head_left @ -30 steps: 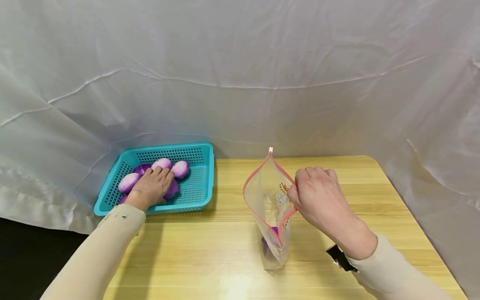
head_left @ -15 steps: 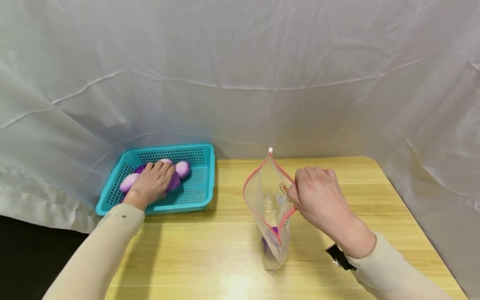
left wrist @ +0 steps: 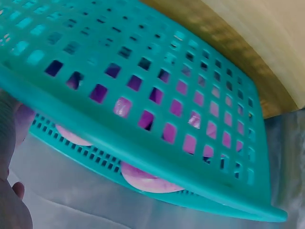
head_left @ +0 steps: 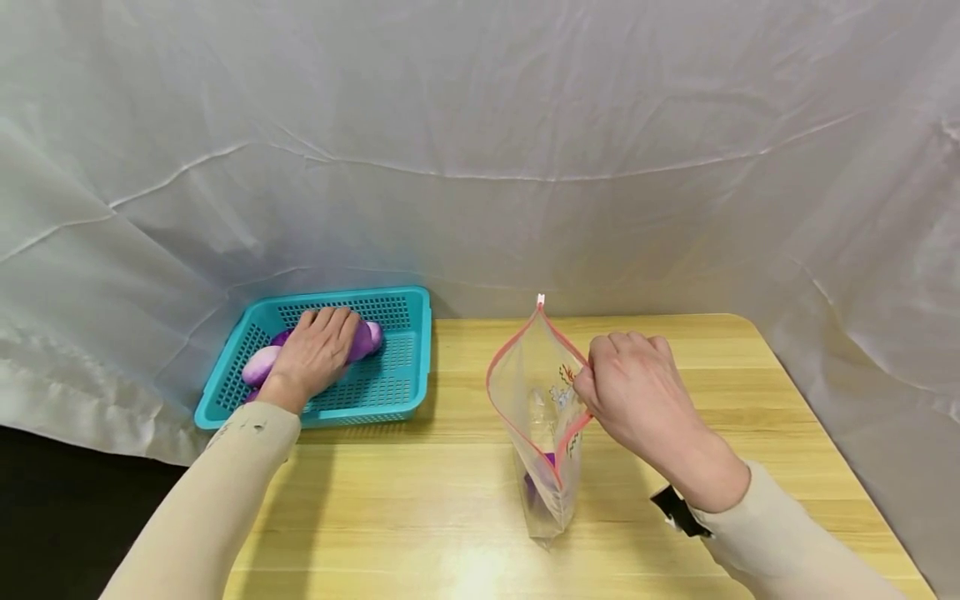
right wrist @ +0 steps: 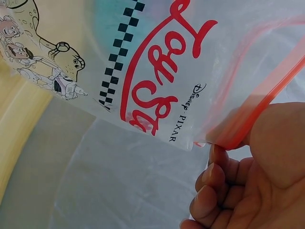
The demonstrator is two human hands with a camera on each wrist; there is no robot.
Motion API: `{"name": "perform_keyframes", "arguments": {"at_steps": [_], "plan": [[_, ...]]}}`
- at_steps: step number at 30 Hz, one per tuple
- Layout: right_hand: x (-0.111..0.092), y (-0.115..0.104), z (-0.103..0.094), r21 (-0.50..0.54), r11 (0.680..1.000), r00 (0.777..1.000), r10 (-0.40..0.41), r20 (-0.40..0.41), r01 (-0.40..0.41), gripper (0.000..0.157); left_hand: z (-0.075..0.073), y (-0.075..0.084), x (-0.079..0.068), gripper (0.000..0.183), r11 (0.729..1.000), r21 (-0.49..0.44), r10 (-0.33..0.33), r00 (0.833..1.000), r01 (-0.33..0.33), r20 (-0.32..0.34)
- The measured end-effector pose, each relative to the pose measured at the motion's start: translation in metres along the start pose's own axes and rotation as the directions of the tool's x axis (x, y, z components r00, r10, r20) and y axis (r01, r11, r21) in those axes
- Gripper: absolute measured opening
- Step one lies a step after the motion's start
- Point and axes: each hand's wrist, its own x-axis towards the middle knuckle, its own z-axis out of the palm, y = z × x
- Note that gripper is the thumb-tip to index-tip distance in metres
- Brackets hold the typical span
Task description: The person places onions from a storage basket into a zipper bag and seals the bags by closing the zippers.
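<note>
In the basket (head_left: 423,354), the left hand (head_left: 311,354) grasped a purple piece (head_left: 362,342); right of it, the right hand (head_left: 637,387) pinched the bag (head_left: 551,510). Work looked partway: at least 1 bagged piece (head_left: 531,490), other pieces (head_left: 261,365) left in the basket.

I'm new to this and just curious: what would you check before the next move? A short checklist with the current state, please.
1. Translucent plastic bag with pink edging open at the mouth: ok, it gapes wide.
2. Right hand steadying the bag: ok, it pinches the edging.
3. Room inside the bag: ok, as far as shows; a dark-purple lump sits low inside.
4. Left hand firmly gripping the glossy purple piece beside it: cannot tell; the fingers hide any hold.
5. Left hand clear of the turquoise perforated plastic basket: not ok, it reaches into it.
</note>
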Motion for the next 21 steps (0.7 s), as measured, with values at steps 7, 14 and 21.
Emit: {"name": "perform_keyframes", "arguments": {"at_steps": [7, 14, 21], "plan": [[0.002, 0.000, 0.001, 0.008, 1.000, 1.000, 0.003, -0.016, -0.003, 0.022, -0.011, 0.002, 0.007, 0.088, 0.988, -0.117, -0.113, 0.990, 0.103, -0.084], [0.004, -0.001, 0.005, 0.014, 1.000, 1.000, 0.005, -0.014, -0.005, 0.022, -0.025, 0.006, 0.009, 0.093, 0.971, -0.206, -0.161, 0.970, 0.123, -0.180], [0.006, -0.001, 0.007, 0.013, 1.000, 1.000, -0.002, -0.017, 0.002, 0.022, -0.043, 0.011, 0.012, 0.092, 0.964, -0.248, -0.173, 0.937, 0.097, -0.304]]}}
